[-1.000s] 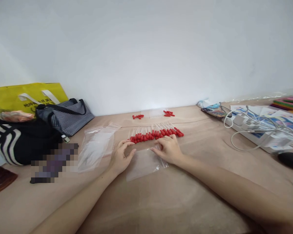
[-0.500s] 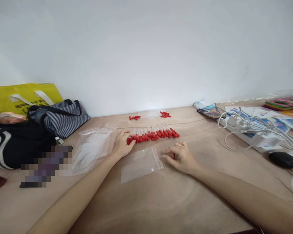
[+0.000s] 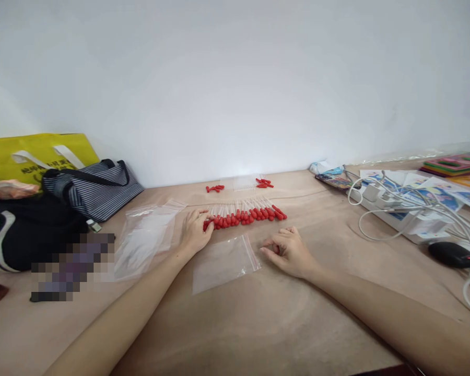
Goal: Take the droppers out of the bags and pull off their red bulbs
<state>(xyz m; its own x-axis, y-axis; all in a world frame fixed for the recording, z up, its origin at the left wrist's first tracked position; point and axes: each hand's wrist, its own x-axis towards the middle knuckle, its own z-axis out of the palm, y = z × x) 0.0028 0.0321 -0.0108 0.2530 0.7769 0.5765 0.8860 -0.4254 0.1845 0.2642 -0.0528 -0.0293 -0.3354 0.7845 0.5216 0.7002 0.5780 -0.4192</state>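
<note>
Saw pipettes lined up, bag unfilled. Had left hand half-curled against pipettes, couldn't tell grip; right hand loosely cupped, empty.

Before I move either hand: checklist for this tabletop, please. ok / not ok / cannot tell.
1. Left grip at the row of clear slim tubes with red bulb ends: ok, at its left end.
2. Left grip firmly closed on tubes: cannot tell.
3. Right grip empty: ok, nothing visible in it.
4. Clear plastic zip-top bag apart from the row: ok, brown tabletop shows between.
5. Row even: not ok, bulbs staggered, right-end tubes slanting.
6. Tangled white cables away from both hands: ok.
</note>
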